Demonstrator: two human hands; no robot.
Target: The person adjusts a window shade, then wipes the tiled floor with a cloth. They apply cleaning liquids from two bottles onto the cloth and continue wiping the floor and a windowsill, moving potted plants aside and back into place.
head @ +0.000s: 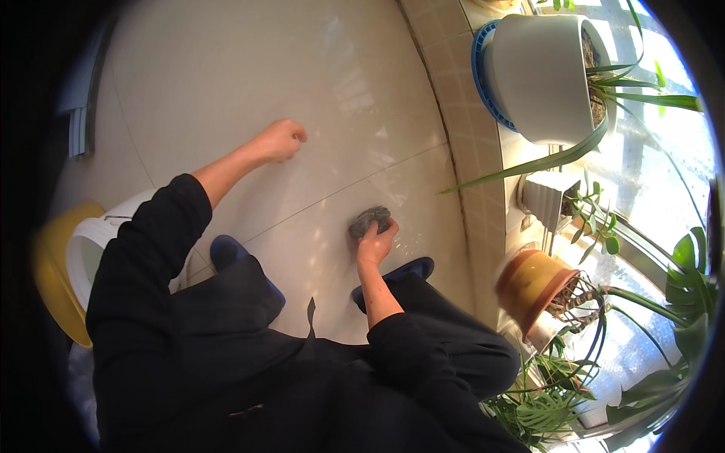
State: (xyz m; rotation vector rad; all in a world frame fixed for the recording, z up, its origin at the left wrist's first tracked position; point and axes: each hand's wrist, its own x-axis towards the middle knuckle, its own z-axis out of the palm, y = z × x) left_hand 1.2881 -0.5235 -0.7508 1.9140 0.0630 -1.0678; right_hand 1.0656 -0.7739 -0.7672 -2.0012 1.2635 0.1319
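My right hand (378,243) grips a crumpled, dark grey cloth (369,221), its thumb and fingers pressed on the near side. The cloth appears to lie against the glossy beige tile floor (317,209), between my feet and close to the right slipper (413,268). Farther forward and to the left, my left hand (281,140) hovers over the tiles with its fingers curled in. Nothing can be made out inside that fist. Small bright specks, perhaps wet spots or reflections, dot the floor around the cloth.
A tiled ledge (470,113) runs along the right, below a window. On it stand a large white planter (544,79), a small white pot (544,195) and an orange-yellow pot (527,289). A long leaf (521,164) overhangs the floor. By my left arm are a white bucket (85,255) and yellow basin (54,272).
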